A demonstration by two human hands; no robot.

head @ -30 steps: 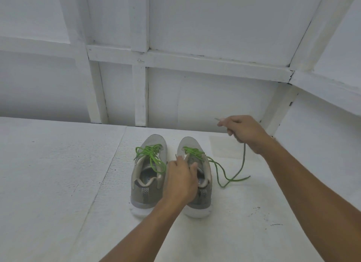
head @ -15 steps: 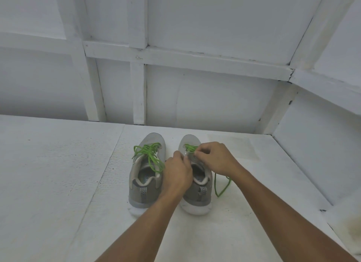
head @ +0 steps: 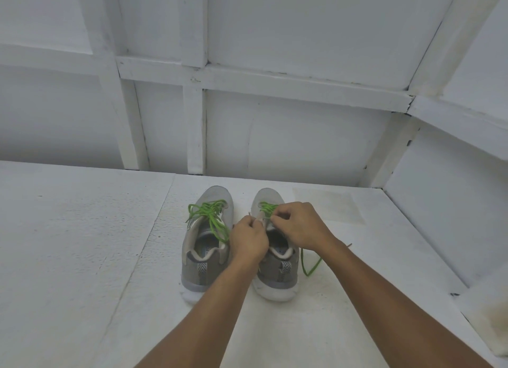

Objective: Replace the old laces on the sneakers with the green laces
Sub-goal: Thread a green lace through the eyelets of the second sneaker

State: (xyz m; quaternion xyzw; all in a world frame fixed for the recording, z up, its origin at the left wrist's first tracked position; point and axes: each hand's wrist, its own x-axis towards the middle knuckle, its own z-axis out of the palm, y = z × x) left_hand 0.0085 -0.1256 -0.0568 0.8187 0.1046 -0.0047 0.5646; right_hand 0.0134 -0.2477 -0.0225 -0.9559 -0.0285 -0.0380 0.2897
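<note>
White floor (head: 82, 244); left hand (head: 248, 240), right hand (head: 298, 227) half-hide sneaker (head: 277, 274) green lace (head: 267, 207).

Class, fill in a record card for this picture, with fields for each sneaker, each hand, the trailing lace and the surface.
left sneaker: laced in green, no hand on it
right sneaker: green lacing near the toe
left hand: grips the right sneaker's upper
right hand: pinches the green lace at the eyelets
trailing lace: looped on the surface, right of that sneaker
surface: white boards
</note>
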